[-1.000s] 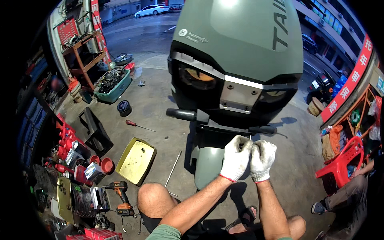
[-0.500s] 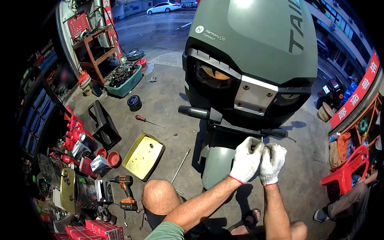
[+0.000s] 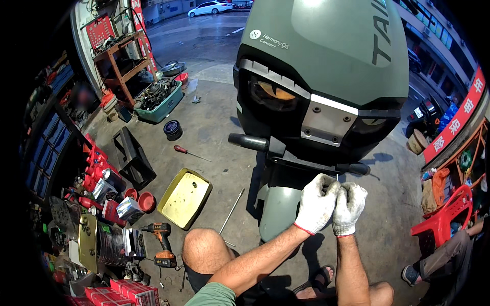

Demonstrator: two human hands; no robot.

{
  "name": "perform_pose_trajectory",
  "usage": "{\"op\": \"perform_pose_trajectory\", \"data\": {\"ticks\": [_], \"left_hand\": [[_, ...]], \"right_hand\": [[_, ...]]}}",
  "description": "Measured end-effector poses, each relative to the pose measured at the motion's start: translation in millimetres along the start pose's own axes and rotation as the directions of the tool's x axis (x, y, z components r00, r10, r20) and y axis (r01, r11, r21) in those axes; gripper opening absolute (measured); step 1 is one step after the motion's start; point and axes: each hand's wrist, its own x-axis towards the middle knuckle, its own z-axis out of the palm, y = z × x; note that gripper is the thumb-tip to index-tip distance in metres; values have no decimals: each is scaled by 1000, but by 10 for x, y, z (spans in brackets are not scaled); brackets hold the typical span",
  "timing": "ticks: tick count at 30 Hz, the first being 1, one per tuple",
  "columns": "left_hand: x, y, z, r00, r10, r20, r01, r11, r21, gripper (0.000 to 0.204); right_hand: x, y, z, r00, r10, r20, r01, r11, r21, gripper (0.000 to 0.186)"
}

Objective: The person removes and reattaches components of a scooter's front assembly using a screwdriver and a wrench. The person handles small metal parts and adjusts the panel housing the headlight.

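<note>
Both my hands wear white knit work gloves with red cuffs and meet just behind a scooter's rear end. My left hand (image 3: 316,203) is closed, thumb and forefinger pinched together. Beside it, my right hand (image 3: 349,206) is closed too, its fingertips against the left's. A small thin metal piece (image 3: 337,177) pokes up between the fingertips; its lower part is hidden by the gloves. Above the hands hangs the scooter's black tail, with a silver metal plate (image 3: 329,120) on bolts. A large green top case (image 3: 326,46) covers it, and a green rear fender (image 3: 278,209) is below.
On the concrete floor to my left lie a yellow tray (image 3: 184,201), a long metal bar (image 3: 232,210), a red-handled screwdriver (image 3: 191,153), a cordless drill (image 3: 162,245) and a black round tin (image 3: 172,130). At right, a person's leg (image 3: 441,257) shows beside a red plastic chair (image 3: 446,217).
The whole view has shifted slightly. My hands keep the same pinched pose around the thin metal piece, with hardly any visible movement.
</note>
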Motion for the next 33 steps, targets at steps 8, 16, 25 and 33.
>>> {"op": "perform_pose_trajectory", "data": {"ticks": [8,16,25,33], "left_hand": [[-14,-14,-2,1000,8,-6,-7,1000,7,11],[20,-75,-45,999,-25,39,29,993,-111,12],[-57,-5,-90,979,-160,127,194,925,-327,15],[-89,221,-580,935,-345,-84,165,632,-758,12]], "right_hand": [[-15,-10,1,1000,6,-2,-6,1000,-2,2],[35,-28,-80,997,-35,67,37,999,-26,3],[300,-293,-421,917,-187,353,289,921,-261,5],[661,-1108,-78,756,-237,610,474,841,-261,14]]}}
